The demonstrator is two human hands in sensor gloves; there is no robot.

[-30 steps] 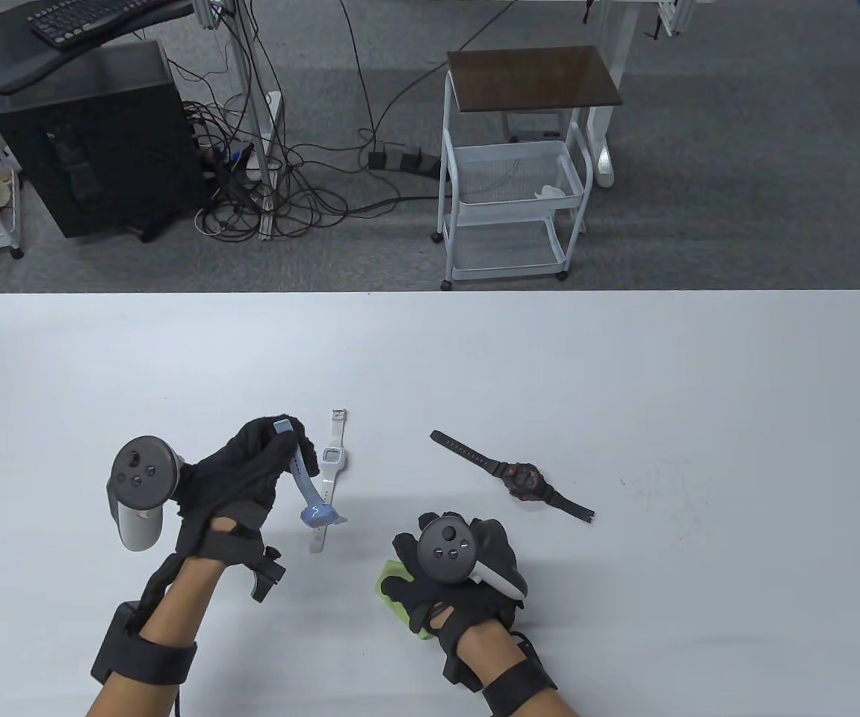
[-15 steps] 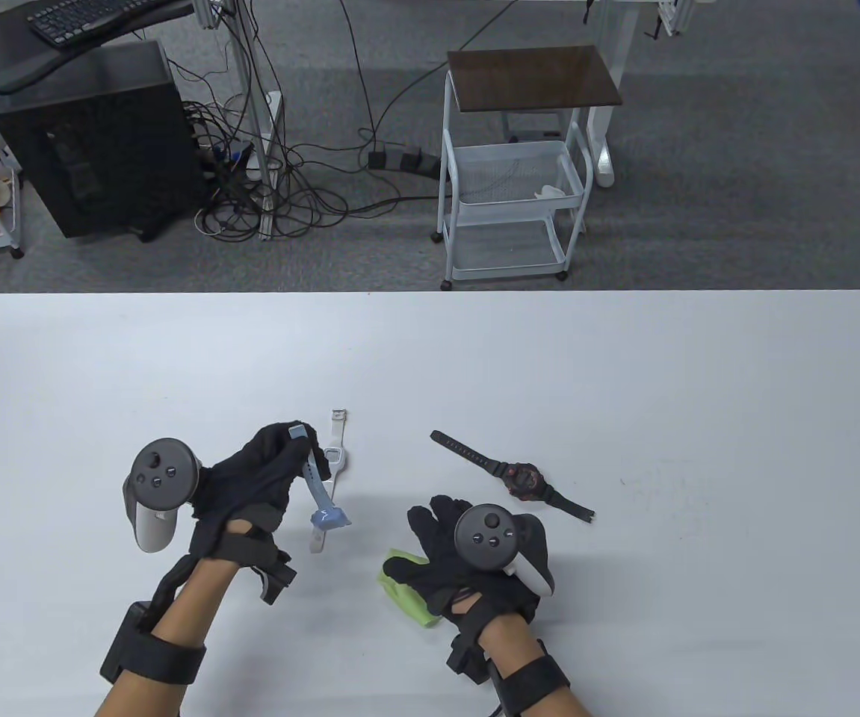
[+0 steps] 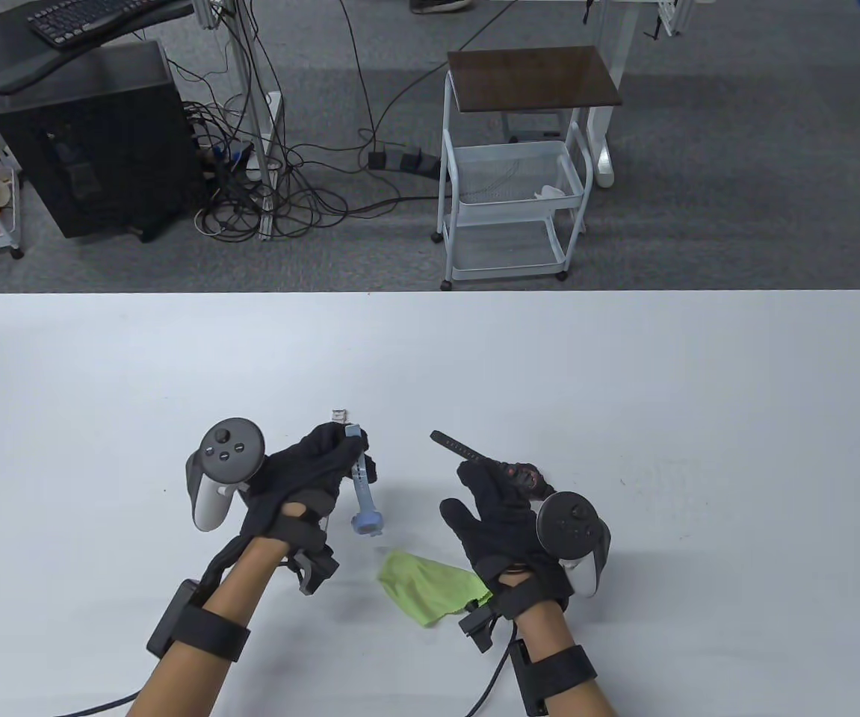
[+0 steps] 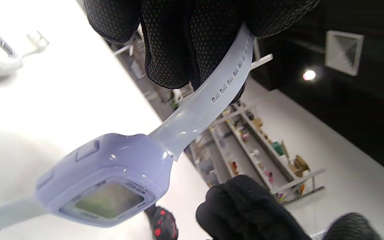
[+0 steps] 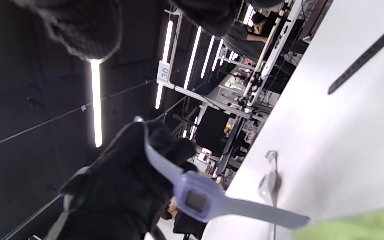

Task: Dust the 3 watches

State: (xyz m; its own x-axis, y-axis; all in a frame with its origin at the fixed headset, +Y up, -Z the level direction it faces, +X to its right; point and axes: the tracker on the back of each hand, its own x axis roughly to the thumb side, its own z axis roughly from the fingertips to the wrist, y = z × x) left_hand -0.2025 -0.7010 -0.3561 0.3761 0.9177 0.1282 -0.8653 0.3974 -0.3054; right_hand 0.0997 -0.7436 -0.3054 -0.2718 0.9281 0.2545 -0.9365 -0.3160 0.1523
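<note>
My left hand (image 3: 340, 452) pinches the strap of a lavender digital watch (image 3: 364, 520), which hangs face down above the table; the left wrist view shows its case (image 4: 108, 180) close up. A white watch lies behind that hand, only its buckle (image 3: 338, 413) showing, and it appears in the right wrist view as the white watch (image 5: 268, 186). A black and red watch (image 3: 523, 478) lies on the table to the right. My right hand (image 3: 486, 485) reaches over it with fingers straight, holding nothing. The green cloth (image 3: 430, 586) lies loose between my wrists.
The white table (image 3: 624, 373) stretches bare beyond the watches. Behind its far edge stand a white wire cart (image 3: 519, 187) with a dark top, a black computer tower (image 3: 93, 142) and a tangle of cables on the floor.
My right hand let go of the green cloth and moved right and forward to the black watch. My left hand carried the lavender watch to the right, covering most of the white watch.
</note>
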